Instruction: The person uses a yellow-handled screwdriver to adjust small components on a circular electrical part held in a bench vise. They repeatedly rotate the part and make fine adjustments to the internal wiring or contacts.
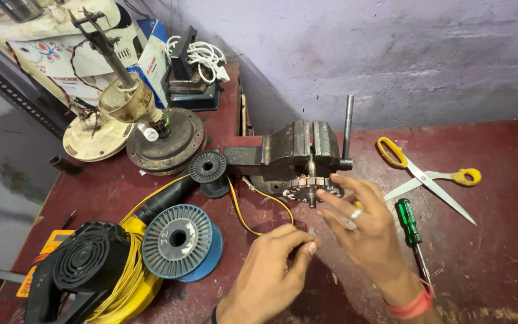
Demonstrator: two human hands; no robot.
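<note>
A small motor armature (310, 189) with copper windings stands clamped in a grey bench vise (292, 150) at the middle of the dark red table (487, 252). My left hand (271, 270) is below it, thumb and fingers pinched together as if on a thin wire, too fine to make out. My right hand (364, 231), with a ring on one finger, has its fingers spread and reaching toward the armature, holding nothing visible.
Yellow-handled scissors (427, 177) and a green screwdriver (412, 231) lie right of my hands. A blue wire spool (181, 243), a small black spool (208, 168), a yellow-and-black blower (91, 270) and old fan motor parts (163, 135) crowd the left side. Wall behind.
</note>
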